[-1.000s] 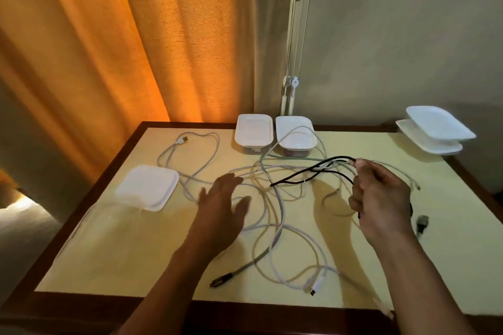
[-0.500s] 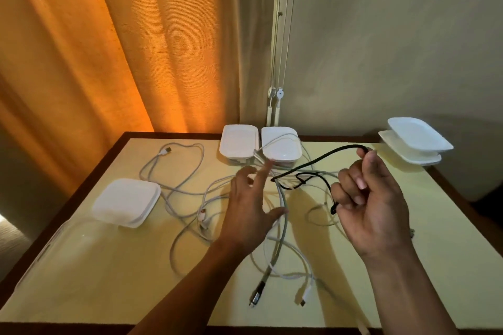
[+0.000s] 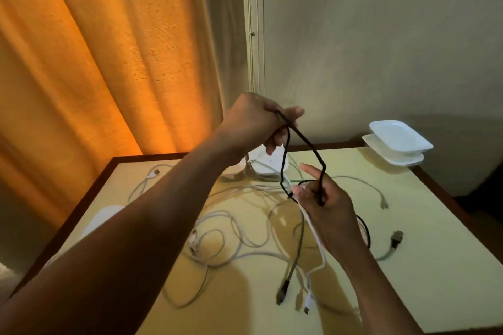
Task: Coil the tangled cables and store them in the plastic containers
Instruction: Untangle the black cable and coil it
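The cable (image 3: 284, 160) is black, other cables (image 3: 153, 173) white (one greyish), containers (image 3: 400, 139) white, table (image 3: 435, 266) pale yellow, curtain (image 3: 95, 62) orange.

Both bare arms reach forward from the bottom of the frame, the left forearm running on a long diagonal from the lower left corner, the right rising from the lower right. The left hand (image 3: 255, 119) sits higher and farther out, knuckles up, its fingers curled round a black cable (image 3: 307, 143). The right hand (image 3: 325, 200) hangs lower and nearer, back toward the camera. Its index finger (image 3: 309, 170) juts out straight, up and to the left, while its other fingers curl in and pinch the same cable.
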{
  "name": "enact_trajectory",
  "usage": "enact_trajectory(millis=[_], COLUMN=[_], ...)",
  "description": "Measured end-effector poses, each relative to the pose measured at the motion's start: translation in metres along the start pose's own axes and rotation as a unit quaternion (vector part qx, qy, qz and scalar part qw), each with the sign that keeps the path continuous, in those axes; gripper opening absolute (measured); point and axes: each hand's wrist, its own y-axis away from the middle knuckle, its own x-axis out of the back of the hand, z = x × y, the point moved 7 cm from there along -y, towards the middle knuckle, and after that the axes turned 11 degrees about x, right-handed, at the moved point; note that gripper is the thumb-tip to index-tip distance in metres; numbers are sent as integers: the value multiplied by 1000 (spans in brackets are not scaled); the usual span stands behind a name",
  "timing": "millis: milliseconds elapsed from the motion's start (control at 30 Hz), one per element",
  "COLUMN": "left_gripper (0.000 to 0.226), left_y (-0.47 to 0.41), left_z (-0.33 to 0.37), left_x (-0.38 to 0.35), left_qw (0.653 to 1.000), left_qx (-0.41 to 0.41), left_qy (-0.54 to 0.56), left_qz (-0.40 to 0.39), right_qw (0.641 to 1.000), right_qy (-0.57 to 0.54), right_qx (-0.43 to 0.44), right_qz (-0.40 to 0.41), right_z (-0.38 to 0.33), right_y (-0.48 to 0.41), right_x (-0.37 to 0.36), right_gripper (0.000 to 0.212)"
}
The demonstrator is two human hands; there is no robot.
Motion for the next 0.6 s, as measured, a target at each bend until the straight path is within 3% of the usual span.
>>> enact_trajectory(millis=[67, 233, 333, 400, 467, 600], left_gripper=[32, 15, 12, 16, 33, 46], left_y=[7, 22, 23, 20, 17, 23], left_z=[10, 20, 14, 5, -15, -83], left_x=[-11, -35, -41, -40, -36, -43], left_qw=[999, 991, 987, 989, 994, 981], left_qx=[15, 10, 3, -8, -9, 18], left_qy=[41, 79, 96, 78, 13, -148], left_qz=[-23, -105, -126, -123, -108, -127], right_qw=[1000, 1000, 1000, 996, 980, 910], right_qy=[-24, -2, -15, -81, -185, -386], right_qx=[-6, -11, -19, -28, -53, -53], right_qz=[-9, -6, -20, -14, 46, 141], right_z=[-5, -7, -9, -10, -9, -11], right_y=[0, -3, -3, -3, -6, -18], right_x=[-5, 1, 3, 2, 8, 33], right_gripper=[37, 10, 9, 10, 17, 21])
